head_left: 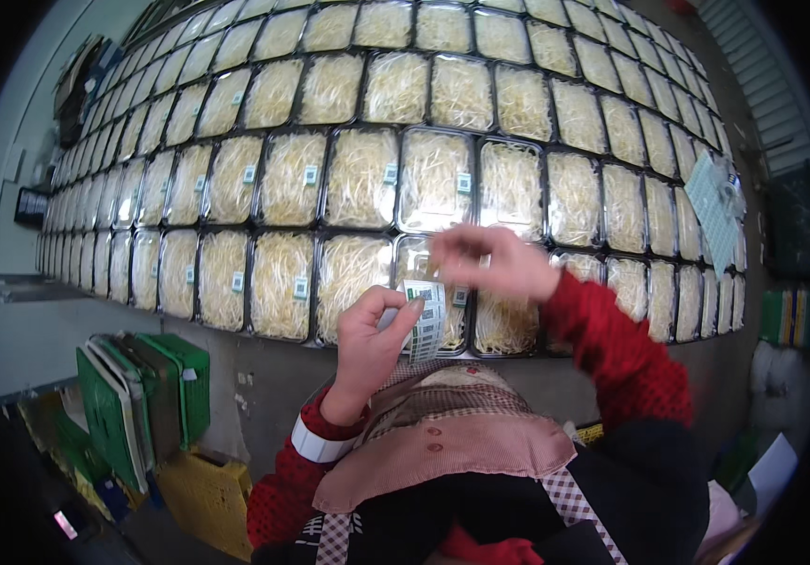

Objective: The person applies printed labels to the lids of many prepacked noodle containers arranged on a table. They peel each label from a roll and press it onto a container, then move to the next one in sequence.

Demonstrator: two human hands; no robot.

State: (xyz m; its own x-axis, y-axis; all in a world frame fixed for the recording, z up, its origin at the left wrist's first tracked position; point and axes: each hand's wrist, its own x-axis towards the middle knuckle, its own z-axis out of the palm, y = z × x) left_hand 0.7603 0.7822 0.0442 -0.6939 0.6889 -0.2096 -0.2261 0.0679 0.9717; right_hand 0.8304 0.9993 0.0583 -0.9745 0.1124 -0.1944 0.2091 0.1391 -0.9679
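My left hand [370,334] grips a sheet of small printed label stickers [426,322] above the nearest row of black trays of pale bean sprouts [353,273] under clear film. A white band [320,444] circles my left wrist. My right hand [494,266] is raised just right of the stickers, over a film-covered tray, its fingers blurred and bent; whether they hold anything is unclear. Small labels [301,287] show on several trays to the left and in the middle; the trays just right of my hands show none that I can see.
Rows of trays cover the wide surface ahead. A pale green sheet [711,217] lies over its right end. Green crates [113,414] and a yellow crate [202,499] stand at lower left; more stacked crates [786,315] and a ribbed pale panel [762,104] are at right.
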